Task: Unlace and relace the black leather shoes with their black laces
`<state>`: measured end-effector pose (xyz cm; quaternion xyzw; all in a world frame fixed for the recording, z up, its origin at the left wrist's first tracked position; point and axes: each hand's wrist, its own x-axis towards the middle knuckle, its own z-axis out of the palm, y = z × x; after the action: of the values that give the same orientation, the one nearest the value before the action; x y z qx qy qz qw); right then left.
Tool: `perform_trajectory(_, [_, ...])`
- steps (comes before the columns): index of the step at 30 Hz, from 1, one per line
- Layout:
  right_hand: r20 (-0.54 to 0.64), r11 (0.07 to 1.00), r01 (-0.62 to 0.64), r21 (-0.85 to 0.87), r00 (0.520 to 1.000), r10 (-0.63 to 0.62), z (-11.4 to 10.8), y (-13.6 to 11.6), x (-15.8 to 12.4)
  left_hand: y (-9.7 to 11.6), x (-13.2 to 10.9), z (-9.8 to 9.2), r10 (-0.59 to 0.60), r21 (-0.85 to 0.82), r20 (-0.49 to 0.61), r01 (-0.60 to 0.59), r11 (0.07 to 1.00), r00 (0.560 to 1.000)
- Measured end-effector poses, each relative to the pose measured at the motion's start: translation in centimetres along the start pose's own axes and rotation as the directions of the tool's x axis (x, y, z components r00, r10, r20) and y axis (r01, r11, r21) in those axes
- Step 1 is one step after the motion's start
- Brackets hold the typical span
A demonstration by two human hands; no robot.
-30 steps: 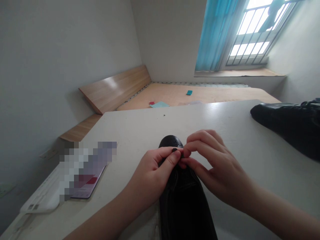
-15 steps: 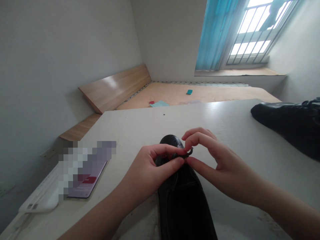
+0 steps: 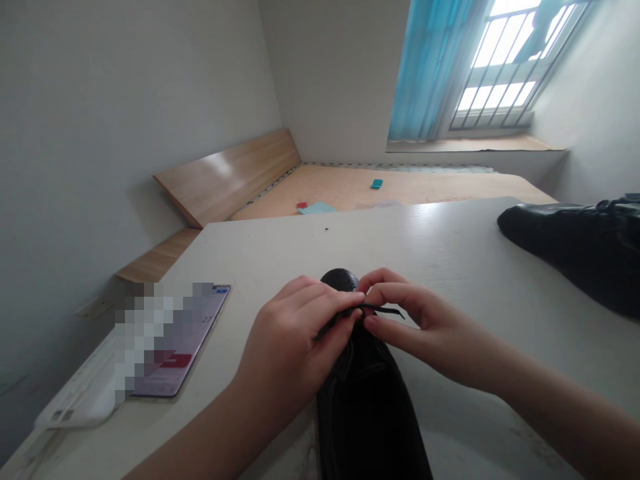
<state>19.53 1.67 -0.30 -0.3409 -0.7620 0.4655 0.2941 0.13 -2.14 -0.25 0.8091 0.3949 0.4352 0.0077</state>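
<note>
Head view: a black lace-up shoe [image 3: 367, 363] lies lengthwise on a pale, faintly grained tabletop [image 3: 440, 260], its rounded toe pointing away from the wearer and its dark, elongated opening nearest. Fine pebbling catches light on the toe; smoother, stitched edges border the opening. Over the front of the shoe, the left hand [image 3: 293, 333] pinches a thin, dark lace [image 3: 385, 309] between thumb and forefinger, its other fingers folded alongside. From that pinch, the lace's narrow free end runs toward the right hand [image 3: 430, 317] and bends down at its tip. The right hand is curved, thumb and fingertips just beside the lace; whether they grip it cannot be told. To the right rests a second black shoe [image 3: 575, 250], smooth and softly glossy, with a tapered toe and laced upper. To the left lie a flat, rectangular phone [image 3: 173, 373] with slim dark edges and a white, round-cornered object [image 3: 85, 407], both partly obscured by pixelation. Beyond the table stands a wood-grained headboard [image 3: 230, 180] beside a peach-coloured bed surface [image 3: 345, 185].
</note>
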Motion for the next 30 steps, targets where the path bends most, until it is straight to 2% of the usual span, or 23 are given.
perform_trajectory(3, [-0.013,0.996,-0.031,0.081,0.999,0.032,-0.1,0.1,-0.2,-0.1,0.0,0.1,0.059,0.034,0.004,-0.060,0.998,0.998])
perform_trajectory(6, [-0.053,0.955,-0.121,0.272,0.989,0.141,-0.1,0.3,-0.4,-0.2,-0.1,0.3,0.140,0.012,0.000,-0.140,0.990,0.990])
perform_trajectory(9, [-0.002,0.900,-0.218,0.378,0.972,0.236,0.0,0.4,-0.3,-0.4,-0.3,0.3,0.261,0.047,-0.017,-0.260,0.965,0.965])
perform_trajectory(12, [0.051,0.884,-0.229,0.408,0.972,0.228,0.0,0.6,0.0,-0.5,-0.4,0.4,0.275,0.097,-0.033,-0.271,0.958,0.961])
perform_trajectory(17, [0.029,0.843,-0.218,0.492,0.972,0.234,0.0,0.8,0.1,-0.4,-0.4,0.4,0.268,0.152,-0.085,-0.253,0.955,0.960])
perform_trajectory(19, [-0.010,0.873,-0.194,0.448,0.975,0.222,0.2,0.7,0.1,-0.3,-0.2,0.2,0.266,0.192,-0.082,-0.247,0.950,0.960])
perform_trajectory(21, [-0.078,0.921,-0.141,0.363,0.980,0.181,0.3,0.7,0.3,-0.2,0.1,-0.3,0.238,0.169,-0.034,-0.229,0.959,0.971])
perform_trajectory(24, [-0.199,0.986,-0.051,0.159,0.976,0.083,0.3,0.7,0.4,-0.3,0.5,-1.4,0.109,0.035,0.143,-0.115,0.993,0.984])
perform_trajectory(27, [-0.284,0.995,0.015,-0.102,0.958,-0.043,0.2,0.8,0.3,-0.6,0.8,-2.4,-0.043,-0.057,0.320,0.064,0.996,0.947])
perform_trajectory(30, [-0.289,0.977,0.026,-0.210,0.953,-0.087,-0.1,1.0,0.2,-0.7,0.9,-2.8,-0.151,-0.115,0.391,0.211,0.971,0.908])
